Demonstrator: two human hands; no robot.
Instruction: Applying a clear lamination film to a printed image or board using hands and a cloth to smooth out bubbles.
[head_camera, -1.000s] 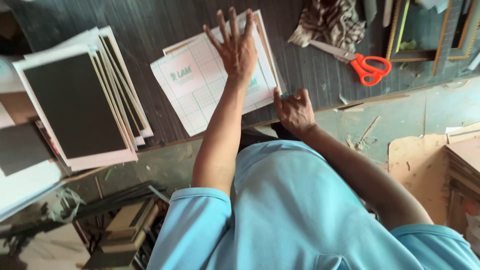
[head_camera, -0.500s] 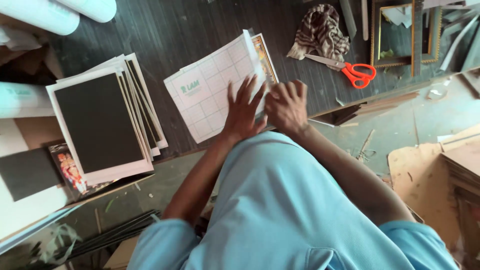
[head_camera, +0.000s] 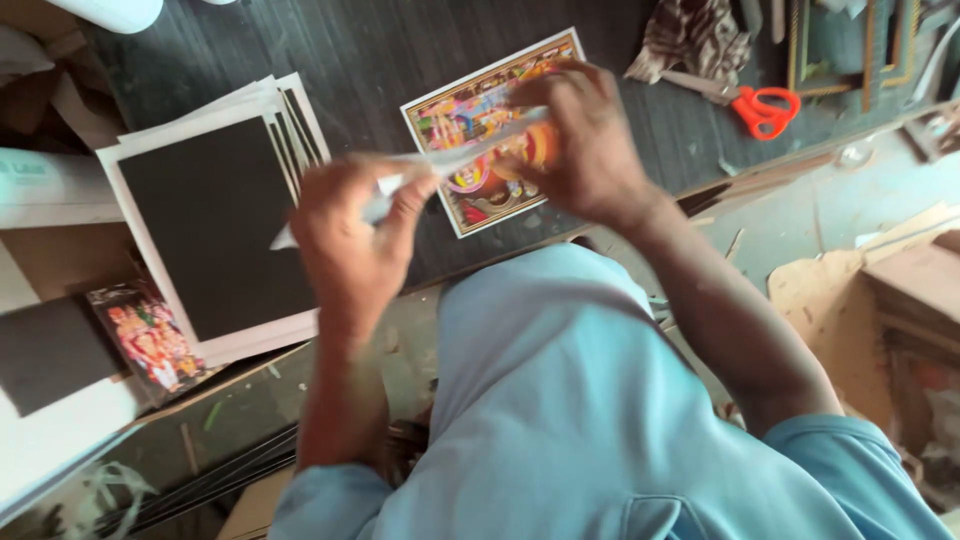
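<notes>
Hands lift a thin sheet off a colourful print

Hands meet above the dark worktop (head_camera: 400, 60), each closed on one end of a thin whitish sheet (head_camera: 450, 155) that runs slantwise between them. The left hand (head_camera: 350, 250) has its fingers curled tight around the lower end, and a pointed corner of the sheet sticks out past the knuckles, over the stack to the left. The right hand (head_camera: 585, 140) pinches the upper end between thumb and fingertips; its grip is blurred, so how many fingers actually press the sheet is hard to tell. Neither hand is released.

The sheet hangs in the air just above a colourful print (head_camera: 480, 120) with a pale border, which lies flat on the worktop near its front edge, partly hidden under the right hand.

To the left lies a fanned stack of white-edged boards (head_camera: 215, 230), the top one showing a black face. At the stack's lower left corner a small colourful picture (head_camera: 150, 335) peeks out. Far right on the worktop, well apart from the hands, rest orange-handled scissors (head_camera: 765, 108) beside a crumpled striped cloth (head_camera: 695, 40). The person's light blue shirt (head_camera: 560, 420) fills the lower part of the view.
</notes>
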